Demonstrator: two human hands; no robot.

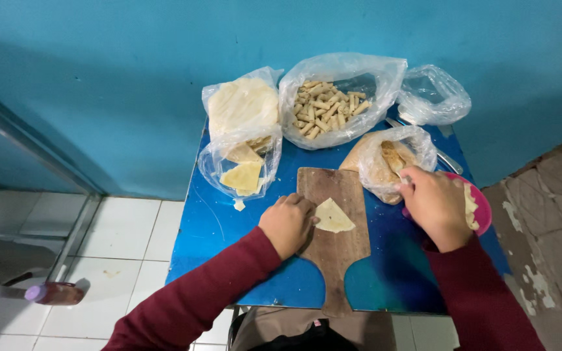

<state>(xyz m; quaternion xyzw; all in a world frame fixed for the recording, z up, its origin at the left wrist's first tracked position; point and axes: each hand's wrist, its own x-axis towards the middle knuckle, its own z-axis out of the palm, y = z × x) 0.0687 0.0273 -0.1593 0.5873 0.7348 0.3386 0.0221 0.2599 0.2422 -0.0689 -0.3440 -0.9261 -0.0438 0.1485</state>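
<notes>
One wrapper [334,217], apex toward wall | left hand [287,224] fingers curled, touching | right hand [436,207] fingers unclear

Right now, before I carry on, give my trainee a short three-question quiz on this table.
1. True or false: the left hand rests on the wooden board beside the triangular dough piece.
2. Which bag does the right hand reach into: A the bag of small rolls, B the bag of filling, C the empty bag?
3. What colour is the table?

Key: 1 true; 2 B; 3 blue.
</notes>
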